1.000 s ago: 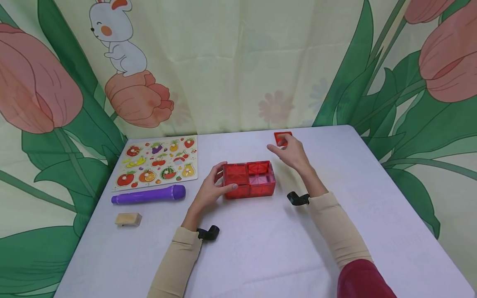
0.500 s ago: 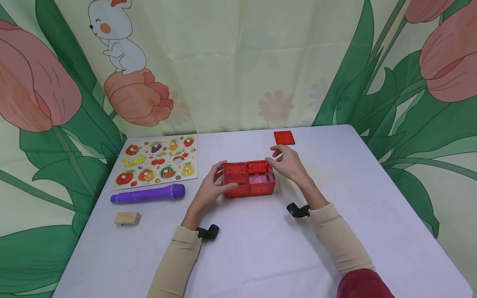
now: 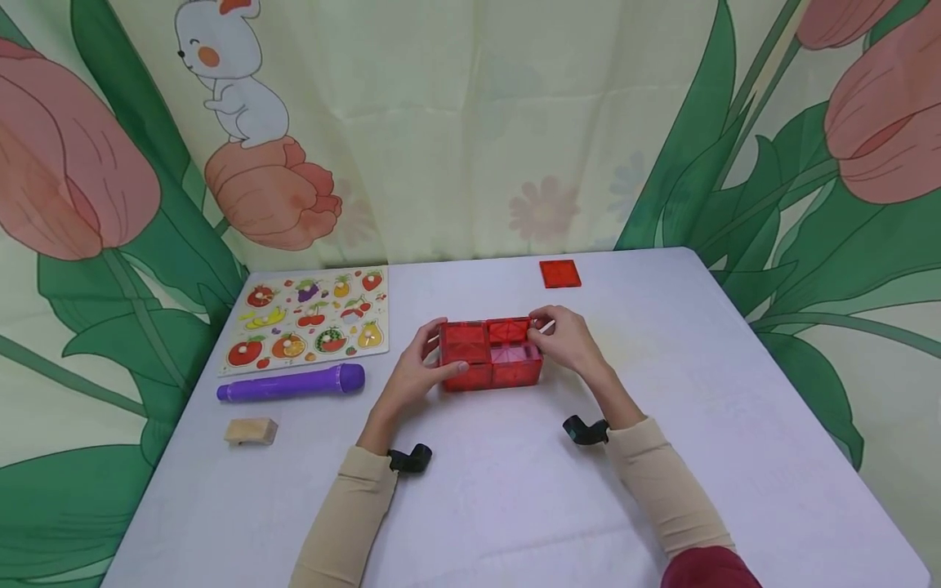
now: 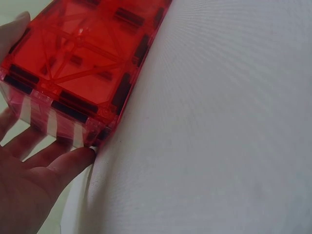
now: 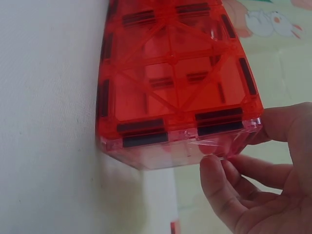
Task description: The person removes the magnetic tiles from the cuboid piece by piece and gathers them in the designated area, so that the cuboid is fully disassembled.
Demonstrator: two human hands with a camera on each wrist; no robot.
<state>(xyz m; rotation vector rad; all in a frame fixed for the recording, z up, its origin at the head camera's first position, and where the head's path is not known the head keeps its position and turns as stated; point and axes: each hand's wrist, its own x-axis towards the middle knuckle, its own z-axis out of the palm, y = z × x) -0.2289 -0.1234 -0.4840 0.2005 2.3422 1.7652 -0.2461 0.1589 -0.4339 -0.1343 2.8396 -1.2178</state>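
A two-cube box of see-through red magnetic tiles [image 3: 491, 376] stands mid-table. A red tile covers its left half; the right half looks topless, with a pinkish inside. My left hand [image 3: 415, 371] grips the left end, its thumb at the front. In the left wrist view, that hand's fingers [image 4: 58, 165] lie along the pinkish end tile. My right hand [image 3: 569, 336] pinches the box's back right corner. The right wrist view shows the thumb [image 5: 217, 183] against the pinkish end tile and another finger round the corner. Farther back lies a loose red square tile [image 3: 560, 273].
On the left lie a fruit puzzle board [image 3: 309, 320], a purple stick-like toy with a thicker rounded end [image 3: 292, 384] and a small wooden block [image 3: 251, 431]. A printed curtain [image 3: 470, 147] hangs behind the white-covered table [image 3: 485, 506].
My right hand has drawn back from the loose red tile, leaving it at the rear, and come to the box's right back corner. The left hand keeps its grip.
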